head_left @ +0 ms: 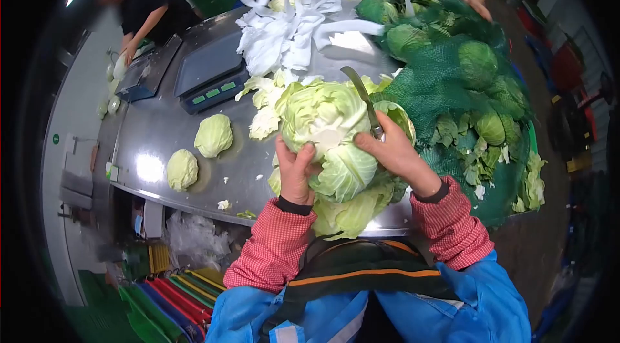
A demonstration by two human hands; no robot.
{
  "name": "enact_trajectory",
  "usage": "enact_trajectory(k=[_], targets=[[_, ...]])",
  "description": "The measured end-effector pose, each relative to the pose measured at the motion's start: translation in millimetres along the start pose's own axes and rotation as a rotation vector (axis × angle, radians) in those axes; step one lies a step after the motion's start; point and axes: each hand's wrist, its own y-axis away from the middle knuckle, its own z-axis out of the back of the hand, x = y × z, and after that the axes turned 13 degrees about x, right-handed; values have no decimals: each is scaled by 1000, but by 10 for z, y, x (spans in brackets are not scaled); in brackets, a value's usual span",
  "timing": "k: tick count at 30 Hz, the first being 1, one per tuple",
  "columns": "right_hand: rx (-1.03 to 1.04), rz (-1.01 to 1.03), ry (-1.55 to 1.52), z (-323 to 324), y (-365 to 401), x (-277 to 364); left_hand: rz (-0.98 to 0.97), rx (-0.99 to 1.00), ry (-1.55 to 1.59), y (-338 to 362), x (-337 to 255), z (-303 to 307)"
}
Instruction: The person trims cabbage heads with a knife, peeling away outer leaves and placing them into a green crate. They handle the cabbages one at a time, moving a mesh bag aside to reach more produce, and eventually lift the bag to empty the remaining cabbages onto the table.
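Observation:
A pale green cabbage (326, 110), its cut white stem facing me, is held up over the near edge of the metal table. My left hand (296, 167) grips its lower left side, thumb near the stem. In my right hand (399, 154) is a knife (360, 92) with a curved blade pointing up and away. The thumb of that hand also presses on the cabbage's outer leaf. Loose outer leaves (352, 210) lie beneath the cabbage, and more leaf pieces (263, 120) are to its left. Another cabbage (397, 117) shows partly behind the knife and right hand.
Two trimmed cabbages (213, 135) sit on the metal table (139, 143) at left. Behind them stands a scale (210, 68). White packing sleeves (281, 39) are heaped at the back. A green net bag (426, 94) of cabbages covers the right side. Other people work across the table.

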Motion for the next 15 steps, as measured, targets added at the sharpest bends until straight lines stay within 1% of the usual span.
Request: enact_trajectory(k=[2, 3, 4, 6, 7, 8, 10, 11, 13, 14, 15], targets=[[83, -293, -269, 17, 152, 203, -107, -36, -189, -45, 27, -16], [114, -336, -329, 5, 214, 278, -250, -28, -361, -107, 182, 166], [143, -382, -387, -8, 276, 352, -242, -56, -437, -132, 210, 218], [183, -275, -347, -45, 345, 391, -224, -116, -587, -149, 268, 300], [33, 4, -310, -3, 289, 339, -156, -132, -454, -179, 299, 367], [-93, 10, -230, 164, 257, 402, -41, -120, -293, -123, 305, 402], [-283, -93, 234, 552, 114, 401, 161, -151, 21, -8, 234, 325], [-278, -113, 485, 559, 133, 338, 187, -125, 55, 23, 240, 309], [-255, -146, 992, 526, 141, 90, 176, -11, 279, 19, 286, 286], [-211, 15, 821, 363, 169, -11, 172, 44, 391, 26, 316, 270], [-189, 93, 590, 189, 132, -212, 203, 69, 311, 53, 283, 173]])
